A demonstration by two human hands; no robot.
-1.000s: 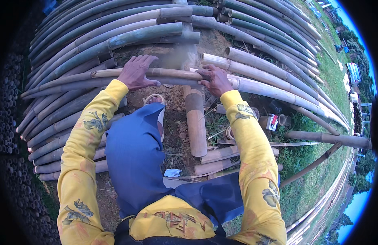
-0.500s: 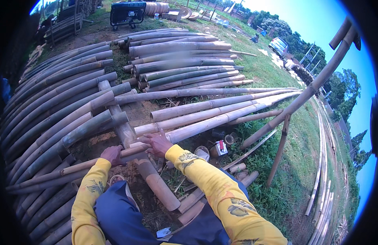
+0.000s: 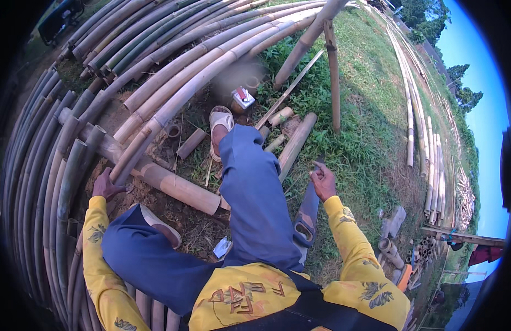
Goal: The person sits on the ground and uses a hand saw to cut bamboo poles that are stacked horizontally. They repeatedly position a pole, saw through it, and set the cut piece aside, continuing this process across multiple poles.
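Note:
My left hand (image 3: 106, 186) is closed round a slim tan bamboo pole (image 3: 133, 153), which crosses over a thick bamboo log (image 3: 181, 187). Off to the right, my right hand (image 3: 323, 182) has curled fingers, with the forefinger partly out. A thin dark piece shows just above those fingertips; I cannot make out what it is. Beside this hand and below it lies a grey-blue length (image 3: 306, 212) with a hollow near end, next to my knee. Long pale bamboo poles (image 3: 181, 91) lie beyond the slim pole.
Stacked bamboo (image 3: 40, 182) fills the left side, with more poles at the far left. A slanted post (image 3: 308, 44) and an upright prop (image 3: 333, 77) stand ahead. A small white-and-red box (image 3: 243, 97) sits near my sandalled foot (image 3: 219, 129). Bamboo offcuts (image 3: 392, 251) lie at right.
My view has swung down and right. My right hand has left the slim pole and reached out to the right side; my left hand remains on the pole.

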